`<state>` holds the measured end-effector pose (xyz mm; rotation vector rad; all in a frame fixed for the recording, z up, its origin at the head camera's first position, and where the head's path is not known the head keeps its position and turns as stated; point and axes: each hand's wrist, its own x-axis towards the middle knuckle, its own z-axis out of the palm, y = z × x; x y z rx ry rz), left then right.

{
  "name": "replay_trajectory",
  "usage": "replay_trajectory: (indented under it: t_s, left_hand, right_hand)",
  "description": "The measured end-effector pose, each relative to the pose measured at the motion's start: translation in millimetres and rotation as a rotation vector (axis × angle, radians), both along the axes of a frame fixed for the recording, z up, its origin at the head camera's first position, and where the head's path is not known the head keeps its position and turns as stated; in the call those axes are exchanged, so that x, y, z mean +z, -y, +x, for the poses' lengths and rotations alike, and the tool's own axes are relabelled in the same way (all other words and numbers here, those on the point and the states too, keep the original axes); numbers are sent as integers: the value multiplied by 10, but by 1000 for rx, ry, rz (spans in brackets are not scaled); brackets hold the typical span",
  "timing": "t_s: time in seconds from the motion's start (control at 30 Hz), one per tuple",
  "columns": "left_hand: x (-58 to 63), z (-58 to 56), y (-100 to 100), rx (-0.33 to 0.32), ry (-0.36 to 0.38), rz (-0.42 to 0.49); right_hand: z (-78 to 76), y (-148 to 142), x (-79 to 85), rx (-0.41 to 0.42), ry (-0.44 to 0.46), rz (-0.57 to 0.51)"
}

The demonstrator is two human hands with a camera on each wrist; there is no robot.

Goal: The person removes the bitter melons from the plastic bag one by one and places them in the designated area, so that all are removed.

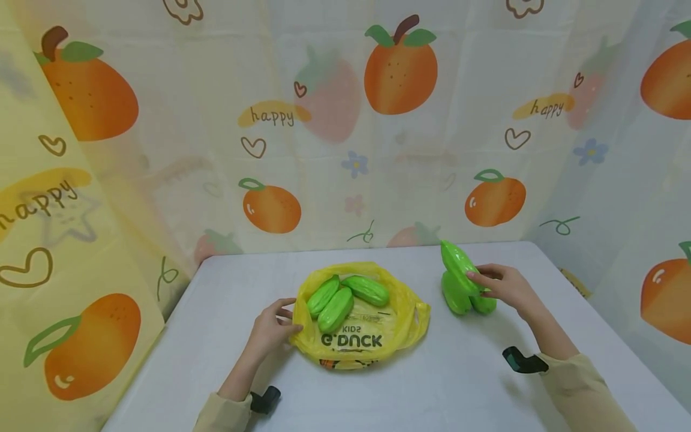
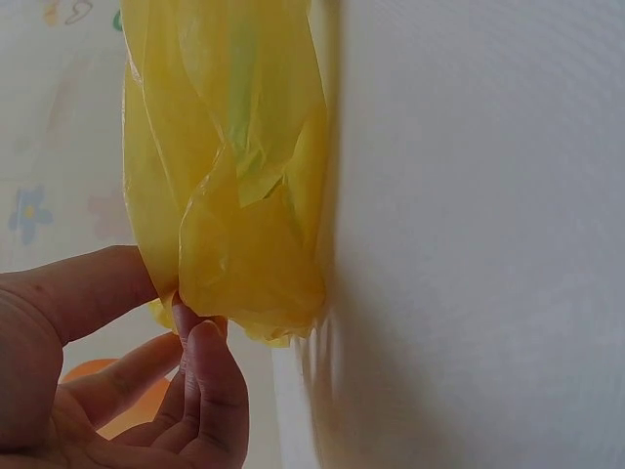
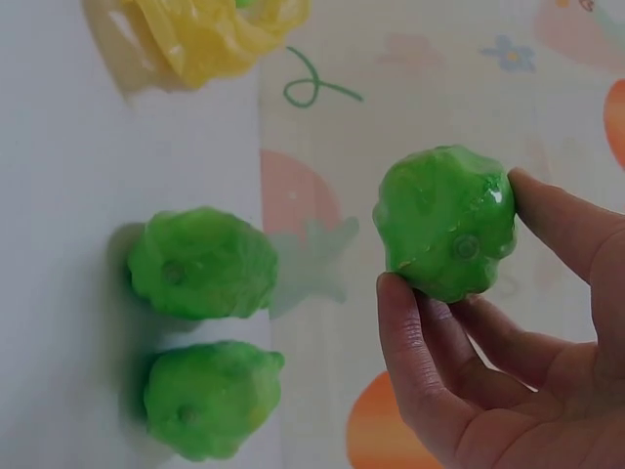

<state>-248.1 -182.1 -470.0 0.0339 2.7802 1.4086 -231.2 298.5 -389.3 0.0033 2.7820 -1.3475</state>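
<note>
Three In, One Up, Two Down

The left hand [image 1: 272, 327] pinches the left rim of a yellow plastic bag [image 1: 407, 300] with its fingertips, presumably so the thin film cannot sag inward over the mouth. Inside lie three glossy green vegetables [image 1: 336, 309], two side by side and one just to their right, above printed lettering (upside down to the head camera).

Right of the bag, the right hand [image 1: 506, 287] grips a fourth vegetable [image 1: 456, 264], thumb on one side and fingers on the other, palm clear; a fingertip hold probably suits so rounded a body. It is raised off the white tabletop [image 1: 459, 372] and tilted. Two more vegetables [image 1: 455, 294] rest below, just beside each other and apart from the bag, seemingly placed within that hand's easy reach.
</note>
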Motion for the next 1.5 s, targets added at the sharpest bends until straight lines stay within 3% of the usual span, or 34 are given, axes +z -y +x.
replay_trajectory:
  t_s: [0.6, 1.5]
  left_hand:
    - [-1, -24, -20, -6, 1, 4]
    - [-13, -14, -47, 0, -3, -24]
  right_hand:
    - [92, -324, -13, -62, 25, 79]
    - [147, -781, -219, -146, 137, 103]
